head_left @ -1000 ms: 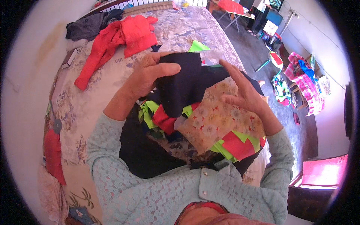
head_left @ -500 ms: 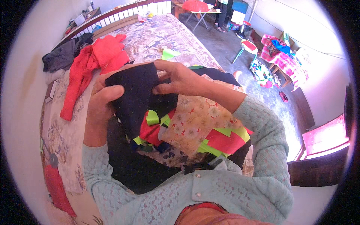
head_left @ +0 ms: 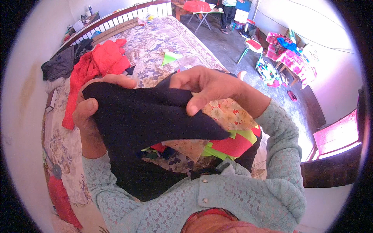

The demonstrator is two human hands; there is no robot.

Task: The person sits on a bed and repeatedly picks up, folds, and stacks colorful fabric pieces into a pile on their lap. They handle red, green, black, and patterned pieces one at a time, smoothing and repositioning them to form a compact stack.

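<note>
A piece of black cloth point(head_left: 143, 112) is stretched between my two hands above my lap. My left hand point(head_left: 87, 103) grips its left end, thumb on top and fingers behind. With thumb and fingers, my right hand point(head_left: 210, 87) pinches its upper right part, and a pointed corner hangs past the thumb. Below lie cloth scraps: a flowered beige piece point(head_left: 229, 112), a red piece point(head_left: 233, 144) and bright yellow-green strips point(head_left: 215, 152). The black cloth hides part of this pile.
I am beside a bed with a flowered sheet point(head_left: 151, 42). A red garment point(head_left: 99, 60) and dark clothes point(head_left: 60, 64) lie at its left, a green scrap point(head_left: 170, 58) near the middle. Beyond stand a stool point(head_left: 252, 46), a small table point(head_left: 204, 11) and a person point(head_left: 228, 13).
The black cloth, bunched narrow before, is now spread wide. My left hand has moved left and my right hand right, and the cloth covers more of the scraps.
</note>
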